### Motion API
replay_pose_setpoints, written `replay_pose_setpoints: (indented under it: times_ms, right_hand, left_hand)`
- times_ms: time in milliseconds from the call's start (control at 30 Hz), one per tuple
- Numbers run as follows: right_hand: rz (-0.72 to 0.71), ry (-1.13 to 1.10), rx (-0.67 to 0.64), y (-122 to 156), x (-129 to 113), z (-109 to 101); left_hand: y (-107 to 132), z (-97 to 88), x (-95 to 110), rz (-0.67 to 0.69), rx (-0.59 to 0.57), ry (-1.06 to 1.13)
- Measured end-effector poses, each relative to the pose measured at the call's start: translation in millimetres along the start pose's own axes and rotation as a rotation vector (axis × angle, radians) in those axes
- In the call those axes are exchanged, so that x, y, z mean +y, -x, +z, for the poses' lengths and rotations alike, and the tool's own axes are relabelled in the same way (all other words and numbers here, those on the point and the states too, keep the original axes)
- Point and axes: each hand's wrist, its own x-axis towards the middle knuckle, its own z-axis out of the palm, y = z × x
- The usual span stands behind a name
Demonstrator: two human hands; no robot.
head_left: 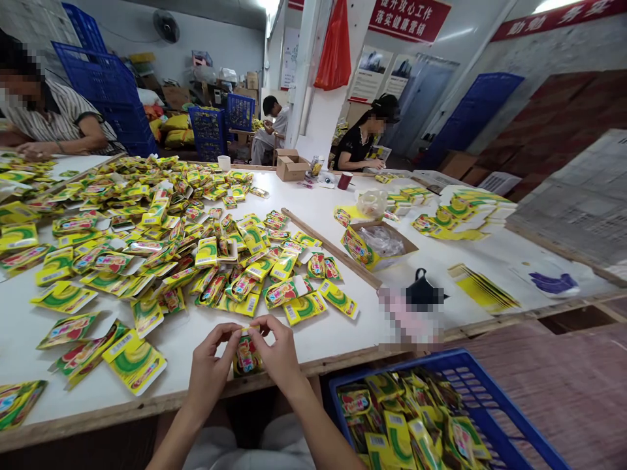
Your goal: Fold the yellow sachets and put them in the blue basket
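Note:
A small yellow-green printed box (248,356) stands at the table's front edge, between my two hands. My left hand (214,356) pinches the upper left corner of the box with thumb and index finger. On the upper right corner, my right hand (277,346) grips in the same way, and both thumbs meet near the box's top edge. Just beyond my fingers lies a big heap of similar small boxes (215,287), some with open white flaps. A few loose boxes (134,361) lie to the left of my left hand.
Below the table edge at right, a blue plastic crate (490,391) holds many packed boxes. A wooden strip (330,248) divides the white table (313,320). Beyond it are an open carton (379,245), a black mask (424,290) and flat stacked cartons (482,287). Several people work around.

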Motion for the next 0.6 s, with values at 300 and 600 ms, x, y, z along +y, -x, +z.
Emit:
replay_pose_setpoints:
  times_ms: [300,600]
  right_hand:
    - [-0.047,-0.081,-0.032,12,11,5]
    - [0.126,0.366,0.104,49,-1,-152]
  left_hand:
    - [10,-5.4,-15,0.104,-0.07,-0.001]
    - [14,-13.0,-19,-0.027,-0.062,-0.048]
